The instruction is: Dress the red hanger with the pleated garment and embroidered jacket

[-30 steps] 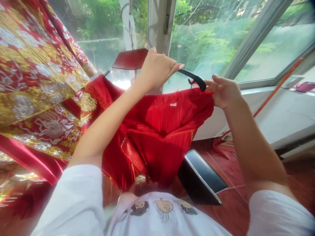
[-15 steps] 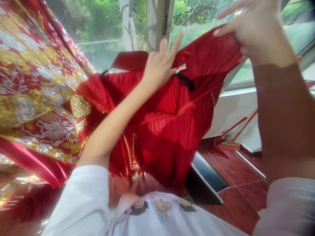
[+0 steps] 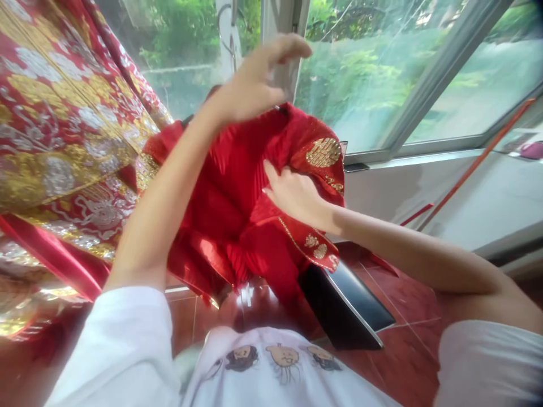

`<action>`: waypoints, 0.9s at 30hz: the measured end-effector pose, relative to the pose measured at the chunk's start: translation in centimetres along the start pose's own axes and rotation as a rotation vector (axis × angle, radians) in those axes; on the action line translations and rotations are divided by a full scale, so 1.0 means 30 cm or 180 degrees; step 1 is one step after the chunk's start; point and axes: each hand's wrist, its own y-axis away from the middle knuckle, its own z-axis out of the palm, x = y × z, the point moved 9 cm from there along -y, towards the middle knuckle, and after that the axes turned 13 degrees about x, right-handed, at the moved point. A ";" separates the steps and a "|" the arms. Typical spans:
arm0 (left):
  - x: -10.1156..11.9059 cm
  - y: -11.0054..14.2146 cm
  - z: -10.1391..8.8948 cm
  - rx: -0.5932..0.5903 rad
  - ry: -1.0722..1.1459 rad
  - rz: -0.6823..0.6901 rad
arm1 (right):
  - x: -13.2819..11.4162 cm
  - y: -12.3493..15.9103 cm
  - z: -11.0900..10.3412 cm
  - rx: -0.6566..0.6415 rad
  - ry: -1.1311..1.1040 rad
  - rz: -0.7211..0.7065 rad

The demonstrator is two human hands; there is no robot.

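Observation:
A plain red garment with gold embroidered emblems [image 3: 237, 186] hangs in front of me on a hanger whose metal hook [image 3: 224, 34] shows by the window frame. My left hand [image 3: 254, 79] is raised at the garment's top, fingers curled and partly spread, touching the cloth near the hanger. My right hand [image 3: 292, 192] lies flat on the cloth's front, fingers stretched, just below a round gold emblem [image 3: 324, 151]. The hanger's arms are hidden under the cloth.
A red and gold brocade robe [image 3: 63, 141] hangs at the left. A dark flat panel [image 3: 348, 305] leans on the red tiled floor [image 3: 403, 316]. A window [image 3: 382, 73] and white sill [image 3: 466, 186] lie ahead, with an orange pole [image 3: 479, 161] leaning.
The right hand dropped from high at the garment's shoulder to its front. The shoulder now drapes over the hanger end, hiding it. The left hand rose to the top.

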 end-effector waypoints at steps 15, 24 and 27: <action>-0.328 0.652 -0.370 0.1082 -0.1414 -0.1799 | 0.293 0.110 0.058 0.1319 -0.0179 0.0848; -0.342 0.651 -0.365 0.1163 -0.1393 -0.1758 | 0.274 0.285 0.188 0.1093 -0.1085 0.1462; -0.352 0.658 -0.366 0.1145 -0.1418 -0.1805 | 0.435 0.310 0.193 0.1490 -0.0883 0.1763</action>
